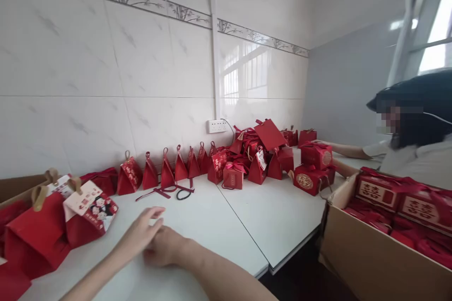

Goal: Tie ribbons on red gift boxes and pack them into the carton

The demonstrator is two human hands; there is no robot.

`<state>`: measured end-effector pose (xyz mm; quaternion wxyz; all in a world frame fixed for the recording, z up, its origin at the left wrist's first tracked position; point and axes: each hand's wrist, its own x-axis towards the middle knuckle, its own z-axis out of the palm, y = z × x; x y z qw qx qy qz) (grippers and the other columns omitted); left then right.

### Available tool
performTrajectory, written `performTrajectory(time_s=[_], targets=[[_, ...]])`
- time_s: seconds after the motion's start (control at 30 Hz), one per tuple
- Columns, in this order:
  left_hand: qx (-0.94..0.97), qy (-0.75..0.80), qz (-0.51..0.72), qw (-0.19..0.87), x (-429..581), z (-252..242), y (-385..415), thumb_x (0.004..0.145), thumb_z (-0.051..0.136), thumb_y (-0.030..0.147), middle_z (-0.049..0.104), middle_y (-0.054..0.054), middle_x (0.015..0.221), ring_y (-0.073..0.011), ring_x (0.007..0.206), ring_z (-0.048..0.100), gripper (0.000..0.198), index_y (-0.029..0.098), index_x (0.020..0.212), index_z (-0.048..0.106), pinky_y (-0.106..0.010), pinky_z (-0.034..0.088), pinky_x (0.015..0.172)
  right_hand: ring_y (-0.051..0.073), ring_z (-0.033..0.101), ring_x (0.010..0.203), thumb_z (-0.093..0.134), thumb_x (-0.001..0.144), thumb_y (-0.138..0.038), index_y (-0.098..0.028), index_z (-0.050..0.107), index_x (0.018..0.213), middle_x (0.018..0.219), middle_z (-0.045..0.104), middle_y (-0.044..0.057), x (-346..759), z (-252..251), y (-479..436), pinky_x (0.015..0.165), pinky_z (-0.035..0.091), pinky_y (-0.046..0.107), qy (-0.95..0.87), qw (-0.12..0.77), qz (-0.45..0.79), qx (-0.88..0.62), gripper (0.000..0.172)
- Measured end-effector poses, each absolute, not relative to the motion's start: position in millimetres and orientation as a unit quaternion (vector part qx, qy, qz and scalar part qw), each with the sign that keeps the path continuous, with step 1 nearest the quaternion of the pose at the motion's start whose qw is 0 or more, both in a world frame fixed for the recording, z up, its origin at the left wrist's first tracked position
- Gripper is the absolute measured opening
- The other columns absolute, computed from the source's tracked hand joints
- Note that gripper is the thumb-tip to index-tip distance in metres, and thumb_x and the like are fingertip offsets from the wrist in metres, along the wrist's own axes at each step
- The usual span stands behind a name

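My left hand (145, 225) is over the white table (208, 216), its fingers stretched forward and thumb apart, with nothing seen in it. Just beside it and overlapping its wrist is my right hand (167, 245). That hand is bent downward, its fingers blurred and partly hidden, so I cannot make out whether it holds anything. Beyond both hands lie dark red ribbons (163, 193) and a black loop (183, 194). To the left of my left hand stands a red gift box (86, 225) with a cartoon couple on its white flap and a tan loop handle.
Several small red triangular boxes (178, 164) line the tiled wall. A heap of red gift boxes (247, 150) sits near the power strip (218, 126). At right, a cardboard carton (381, 254) holds red boxes. Another person (413, 160) in a dark cap reaches toward stacked boxes (314, 179).
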<state>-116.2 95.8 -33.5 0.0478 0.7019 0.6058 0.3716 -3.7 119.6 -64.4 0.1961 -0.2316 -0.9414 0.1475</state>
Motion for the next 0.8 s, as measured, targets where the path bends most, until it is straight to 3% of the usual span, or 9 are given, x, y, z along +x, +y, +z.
performTrajectory(time_s=[0.17, 0.33, 0.47, 0.63, 0.8], targets=[[0.642, 0.697, 0.269, -0.172, -205.4, -0.7, 48.8, 0.071, 0.039, 0.033, 0.058, -0.015, 0.112, -0.0313, 0.111, 0.052, 0.042, 0.016, 0.105, 0.057, -0.044, 0.045, 0.093, 0.021, 0.056, 0.106, 0.050, 0.075, -0.013, -0.011, 0.062, 0.103, 0.108, 0.062, 0.012, 5.0, -60.5, 108.8, 0.094, 0.042, 0.028, -0.932, 0.186, 0.191, -0.245, 0.030], [0.589, 0.744, 0.113, -0.296, -252.3, 26.3, 3.6, 0.076, 0.042, 0.021, 0.039, -0.018, 0.137, -0.0323, 0.129, 0.033, 0.048, 0.014, 0.123, 0.047, -0.051, 0.030, 0.103, 0.021, 0.056, 0.105, 0.047, 0.080, -0.013, -0.011, 0.060, 0.108, 0.116, 0.055, 0.014, 12.7, -67.2, 109.3, 0.097, 0.041, 0.031, -0.917, 0.195, 0.251, -0.243, 0.031], [0.509, 0.797, 0.126, -0.301, -265.1, 28.3, -6.8, 0.078, 0.044, 0.023, 0.033, -0.020, 0.141, -0.0333, 0.133, 0.025, 0.050, 0.013, 0.127, 0.041, -0.055, 0.025, 0.103, 0.022, 0.055, 0.105, 0.044, 0.082, -0.014, -0.011, 0.058, 0.108, 0.116, 0.053, 0.015, 14.4, -68.9, 107.0, 0.096, 0.042, 0.034, -0.914, 0.183, 0.272, -0.240, 0.030], [0.456, 0.820, 0.221, -0.267, -266.6, 30.6, -6.6, 0.080, 0.044, 0.026, 0.032, -0.019, 0.138, -0.0352, 0.129, 0.029, 0.051, 0.012, 0.128, 0.037, -0.056, 0.028, 0.100, 0.020, 0.057, 0.102, 0.041, 0.085, -0.017, -0.013, 0.057, 0.108, 0.119, 0.052, 0.013, 16.8, -65.7, 104.1, 0.094, 0.043, 0.034, -0.916, 0.159, 0.271, -0.251, 0.028], [0.520, 0.798, 0.185, -0.244, -269.2, 37.2, -9.3, 0.080, 0.044, 0.019, 0.040, -0.015, 0.132, -0.0270, 0.127, 0.035, 0.038, 0.014, 0.117, 0.047, -0.041, 0.031, 0.104, 0.019, 0.058, 0.098, 0.041, 0.085, -0.019, -0.013, 0.057, 0.108, 0.119, 0.052, 0.012, 18.2, -65.6, 104.0, 0.091, 0.045, 0.033, -0.917, 0.155, 0.266, -0.253, 0.029]])
